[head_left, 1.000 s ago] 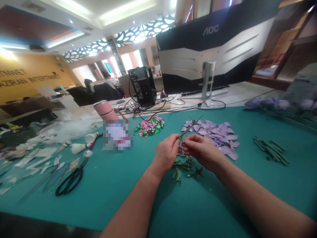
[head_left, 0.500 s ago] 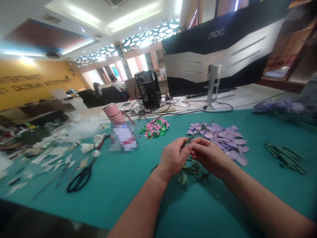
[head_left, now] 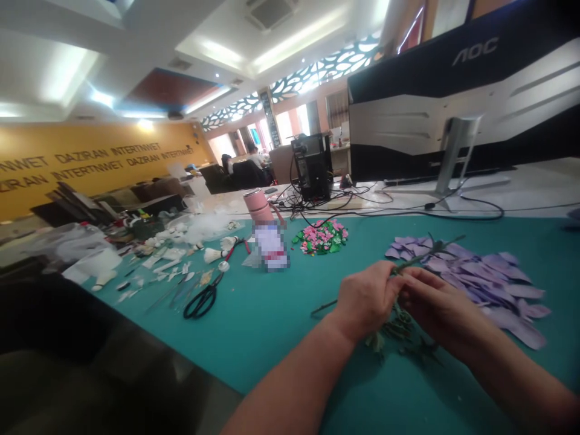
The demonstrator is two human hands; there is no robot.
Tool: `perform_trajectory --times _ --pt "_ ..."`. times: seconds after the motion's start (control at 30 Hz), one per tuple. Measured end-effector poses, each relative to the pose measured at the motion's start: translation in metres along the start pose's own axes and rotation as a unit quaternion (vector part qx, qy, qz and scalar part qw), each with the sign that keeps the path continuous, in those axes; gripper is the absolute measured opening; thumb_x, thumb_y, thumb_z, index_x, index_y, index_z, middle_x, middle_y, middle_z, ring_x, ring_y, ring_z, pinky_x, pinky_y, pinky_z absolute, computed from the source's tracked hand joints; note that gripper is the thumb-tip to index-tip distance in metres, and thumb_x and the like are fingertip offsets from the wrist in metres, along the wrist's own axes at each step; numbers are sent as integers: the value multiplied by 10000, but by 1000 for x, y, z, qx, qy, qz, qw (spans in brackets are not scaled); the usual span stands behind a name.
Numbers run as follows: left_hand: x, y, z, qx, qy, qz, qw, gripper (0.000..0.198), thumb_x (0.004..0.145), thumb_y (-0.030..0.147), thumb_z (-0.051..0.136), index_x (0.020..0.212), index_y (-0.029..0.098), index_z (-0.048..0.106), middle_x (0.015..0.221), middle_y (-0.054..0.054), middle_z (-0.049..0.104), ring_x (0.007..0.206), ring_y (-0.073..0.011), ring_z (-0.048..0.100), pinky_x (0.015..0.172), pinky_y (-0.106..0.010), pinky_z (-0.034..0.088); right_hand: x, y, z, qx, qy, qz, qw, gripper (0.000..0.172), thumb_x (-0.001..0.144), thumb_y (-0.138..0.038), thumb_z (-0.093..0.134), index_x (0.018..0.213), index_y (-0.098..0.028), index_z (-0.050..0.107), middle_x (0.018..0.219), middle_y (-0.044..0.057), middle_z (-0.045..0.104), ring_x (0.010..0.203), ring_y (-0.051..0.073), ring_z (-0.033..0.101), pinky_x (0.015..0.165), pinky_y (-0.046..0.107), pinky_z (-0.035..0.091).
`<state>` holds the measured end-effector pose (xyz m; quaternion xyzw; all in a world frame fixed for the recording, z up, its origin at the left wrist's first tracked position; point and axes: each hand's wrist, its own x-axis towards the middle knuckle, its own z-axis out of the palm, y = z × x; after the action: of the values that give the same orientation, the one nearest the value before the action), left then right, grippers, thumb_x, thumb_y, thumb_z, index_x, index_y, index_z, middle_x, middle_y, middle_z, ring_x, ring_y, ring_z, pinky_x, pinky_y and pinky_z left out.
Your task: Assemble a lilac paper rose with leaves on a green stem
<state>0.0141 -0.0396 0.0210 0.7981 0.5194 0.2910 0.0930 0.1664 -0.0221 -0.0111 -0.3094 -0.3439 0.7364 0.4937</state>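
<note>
My left hand (head_left: 366, 299) is closed around a thin green artificial flower stem (head_left: 429, 252), whose upper end points up to the right. A dark length (head_left: 323, 308), apparently its other end, sticks out left of my wrist. The fingertips of my right hand (head_left: 432, 296) pinch at the same stem, touching the left fingers; the exact grip point is hidden. Under the hands lie small green leafy pieces (head_left: 399, 326), partly covered. Just right of them spreads a pile of light purple fabric petals (head_left: 489, 275).
Black-handled scissors (head_left: 202, 301) lie to the left, near shuttlecocks (head_left: 212, 255) and white scraps. Behind are a pink bottle (head_left: 257, 205), a heap of pink and green pieces (head_left: 322, 237), cables, a computer case (head_left: 312, 169) and a monitor (head_left: 408, 121). A green mat (head_left: 267, 326) covers the table.
My view has turned left, so everything sits farther right and the bundle of green stems is out of sight. Both hands keep hold of the stem.
</note>
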Motion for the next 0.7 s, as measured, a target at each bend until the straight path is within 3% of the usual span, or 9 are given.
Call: perform_trajectory --times 0.37,0.7 --pt "1 0 1 38 15 4 999 358 1024 429 272 1077 198 541 979 -70 701 886 -212 670 748 -312 482 0 -3 13 20 -6 -28 999 310 618 -357 892 692 -182 648 648 -22 558 599 87 478 577 219 411" --pt "2 -3 0 54 45 26 997 379 1021 449 264 1067 205 550 889 -58 698 805 -205 667 694 -298 468 -1 -3 14 69 -29 -24 997 278 636 -310 882 747 -180 663 690 -36 607 582 63 499 580 210 396"
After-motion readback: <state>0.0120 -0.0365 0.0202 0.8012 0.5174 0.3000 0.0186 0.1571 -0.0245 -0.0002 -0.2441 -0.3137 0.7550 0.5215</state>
